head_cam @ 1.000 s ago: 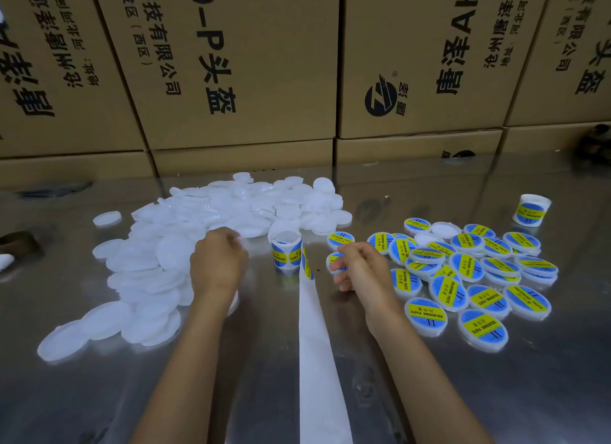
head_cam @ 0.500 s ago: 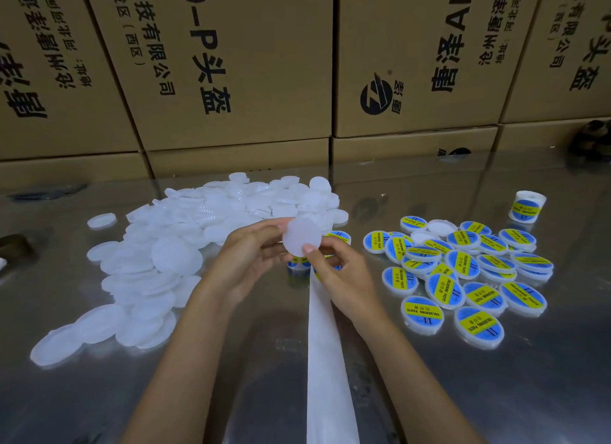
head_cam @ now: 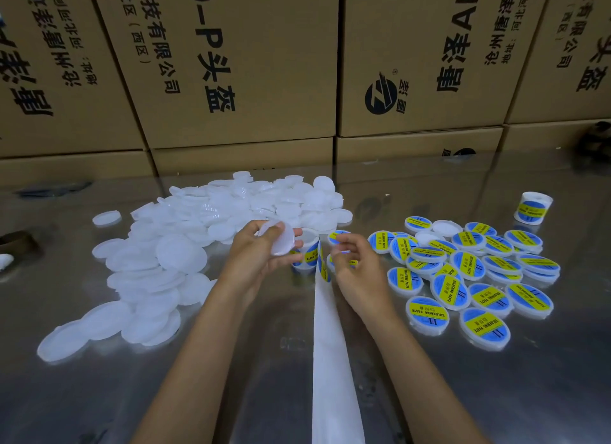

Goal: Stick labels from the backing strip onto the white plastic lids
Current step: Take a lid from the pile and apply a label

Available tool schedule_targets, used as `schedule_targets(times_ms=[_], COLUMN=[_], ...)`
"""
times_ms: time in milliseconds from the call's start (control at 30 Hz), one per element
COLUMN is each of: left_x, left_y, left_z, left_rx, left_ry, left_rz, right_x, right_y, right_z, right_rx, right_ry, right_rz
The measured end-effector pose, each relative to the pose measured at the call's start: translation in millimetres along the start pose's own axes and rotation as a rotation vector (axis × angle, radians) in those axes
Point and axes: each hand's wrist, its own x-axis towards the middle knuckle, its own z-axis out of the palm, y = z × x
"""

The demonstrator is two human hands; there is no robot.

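Observation:
My left hand grips a blank white lid, tilted, just above the table. Right behind it stands a roll of blue-and-yellow labels. From the roll a white backing strip runs toward me between my forearms. My right hand is beside the strip's top end, fingers curled, pinching a label there. A pile of blank lids lies to the left. Labelled lids lie heaped to the right.
The table is shiny metal. Cardboard boxes form a wall along its far edge. A second label roll stands at the far right. A dark object sits at the left edge.
My left hand picked a blank lid from the pile and both hands held it up. Now my right hand has let go of it and dropped to the strip by the roll.

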Motion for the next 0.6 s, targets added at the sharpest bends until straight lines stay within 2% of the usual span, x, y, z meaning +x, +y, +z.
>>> schedule_targets(times_ms=[100, 200, 367, 600], left_x=[0.1, 1.2, 6.2, 9.1], left_y=[-3.4, -5.9, -16.9, -34.4], left_z=[-1.3, -2.6, -0.6, 10.3], left_rx=[0.033, 0.128, 0.357, 0.460], left_ry=[-0.001, -0.031, -0.037, 0.111], left_rz=[0.017, 0.014, 0.004, 0.082], right_x=[-0.7, -2.6, -1.4, -2.3], right_y=[7.2, 12.8, 20.6, 21.1], right_z=[3.8, 7.4, 9.0, 9.4], right_rx=[-0.094, -0.129, -0.271, -0.327], right_ry=[-0.133, -0.210, -0.185, -0.134], right_rz=[0.047, 0.012, -0.066, -0.111])
